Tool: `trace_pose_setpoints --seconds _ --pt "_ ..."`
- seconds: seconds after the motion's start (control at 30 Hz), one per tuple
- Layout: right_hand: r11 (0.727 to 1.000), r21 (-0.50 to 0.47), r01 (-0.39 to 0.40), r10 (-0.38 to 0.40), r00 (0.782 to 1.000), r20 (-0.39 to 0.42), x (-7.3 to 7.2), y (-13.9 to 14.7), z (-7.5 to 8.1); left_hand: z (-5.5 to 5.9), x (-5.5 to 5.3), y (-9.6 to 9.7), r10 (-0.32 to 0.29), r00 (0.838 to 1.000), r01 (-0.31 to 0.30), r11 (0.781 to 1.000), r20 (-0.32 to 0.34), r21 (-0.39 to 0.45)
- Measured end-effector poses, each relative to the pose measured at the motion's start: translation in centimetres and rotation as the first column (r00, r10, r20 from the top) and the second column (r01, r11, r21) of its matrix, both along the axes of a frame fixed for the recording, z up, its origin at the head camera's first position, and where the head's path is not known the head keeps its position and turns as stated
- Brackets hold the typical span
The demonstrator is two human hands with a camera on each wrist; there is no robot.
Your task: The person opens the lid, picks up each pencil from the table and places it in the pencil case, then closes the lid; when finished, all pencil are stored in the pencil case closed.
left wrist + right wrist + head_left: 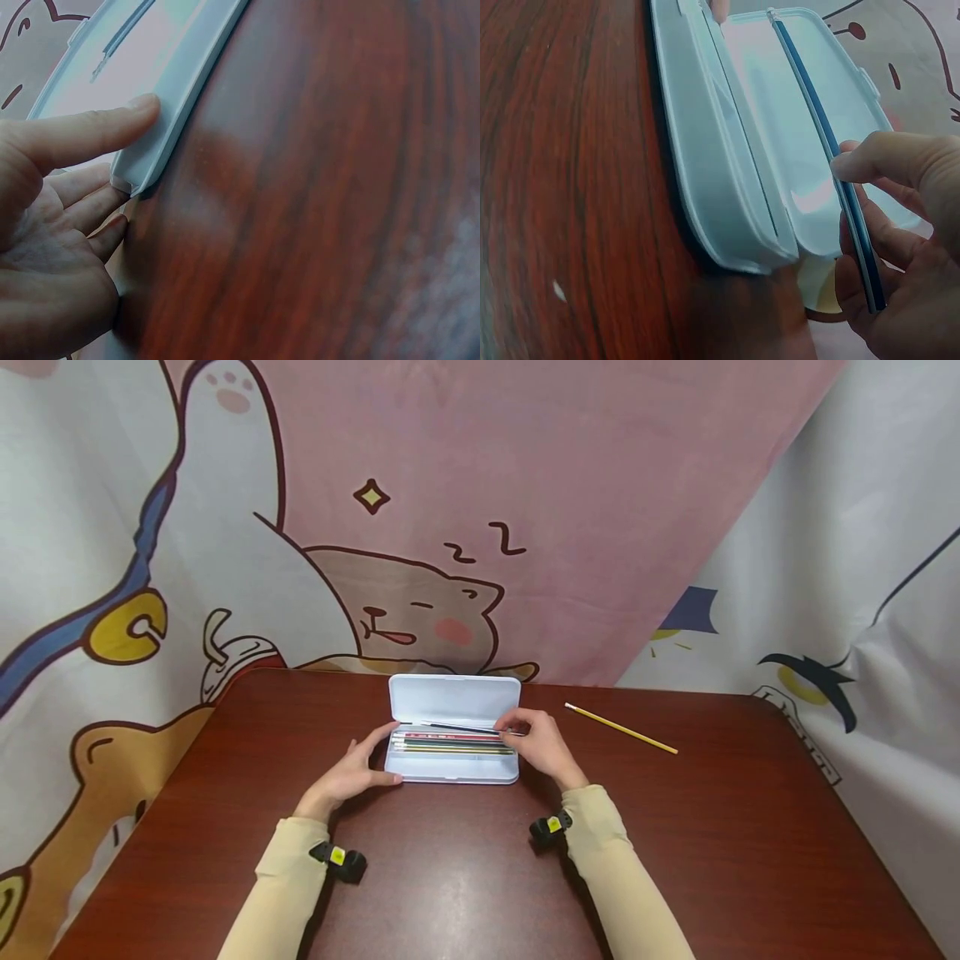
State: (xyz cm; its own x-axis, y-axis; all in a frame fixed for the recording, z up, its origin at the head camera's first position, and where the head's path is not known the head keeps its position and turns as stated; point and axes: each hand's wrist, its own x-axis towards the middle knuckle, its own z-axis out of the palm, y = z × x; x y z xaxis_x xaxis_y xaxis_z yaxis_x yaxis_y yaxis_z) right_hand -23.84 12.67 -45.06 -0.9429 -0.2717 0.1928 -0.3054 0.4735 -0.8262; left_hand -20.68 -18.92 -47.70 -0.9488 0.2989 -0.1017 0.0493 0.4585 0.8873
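A white pencil case (450, 768) lies on the table with its lid (453, 697) raised at the back. Several pencils (450, 744), with red, dark and yellow barrels, lie lengthwise inside it. My left hand (348, 775) holds the case's left end, the thumb on the front rim and the fingers around the end. Between thumb and fingers, my right hand (543, 745) pinches a dark blue pencil (810, 97) near one end. In the head view that pencil stretches leftward over the back of the case. The right wrist view shows it crossing in front of the lid.
To the right of the case, a yellow pencil (621, 727) with a white tip lies slantwise on the brown wooden table (450, 885). Behind the table's far edge hangs a cloth (570, 527) printed with cartoon animals.
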Motion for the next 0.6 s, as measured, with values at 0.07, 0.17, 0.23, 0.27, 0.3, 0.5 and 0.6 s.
trace_pose_setpoints --seconds 0.07,0.17,0.23,0.27,0.3,0.5,0.6 --pt "1.0 0.001 -0.009 0.009 1.0 0.001 -0.1 -0.4 -0.2 0.0 0.0 0.0 0.0 1.0 0.0 1.0 0.001 -0.005" --pt "1.0 -0.003 -0.029 0.029 1.0 0.009 -0.3 -1.0 -0.5 0.0 0.0 0.0 0.0 1.0 0.0 1.0 0.005 -0.005" --pt "0.999 0.002 -0.038 0.038 0.999 0.014 -0.4 -1.4 -0.8 0.0 0.0 0.0 -0.002 1.0 0.002 1.0 0.003 -0.002" --pt "0.999 0.002 -0.046 0.046 0.999 0.009 -0.5 -1.6 -0.9 0.0 0.0 0.0 -0.003 1.0 0.003 1.0 0.001 -0.001" --pt "0.999 0.003 -0.05 0.05 0.999 0.008 -0.5 -1.9 -1.0 -0.1 0.0 0.0 -0.003 1.0 0.003 1.0 0.0 0.002" --pt "0.998 0.019 -0.058 0.057 0.998 0.009 -0.5 -3.2 -1.5 -0.1 0.0 -0.2 -0.001 1.0 0.001 1.0 0.0 0.003" --pt "0.997 0.022 -0.072 0.072 0.997 0.003 -0.5 -3.7 -1.7 -0.1 0.0 -0.2 -0.001 1.0 0.001 1.0 0.002 0.007"
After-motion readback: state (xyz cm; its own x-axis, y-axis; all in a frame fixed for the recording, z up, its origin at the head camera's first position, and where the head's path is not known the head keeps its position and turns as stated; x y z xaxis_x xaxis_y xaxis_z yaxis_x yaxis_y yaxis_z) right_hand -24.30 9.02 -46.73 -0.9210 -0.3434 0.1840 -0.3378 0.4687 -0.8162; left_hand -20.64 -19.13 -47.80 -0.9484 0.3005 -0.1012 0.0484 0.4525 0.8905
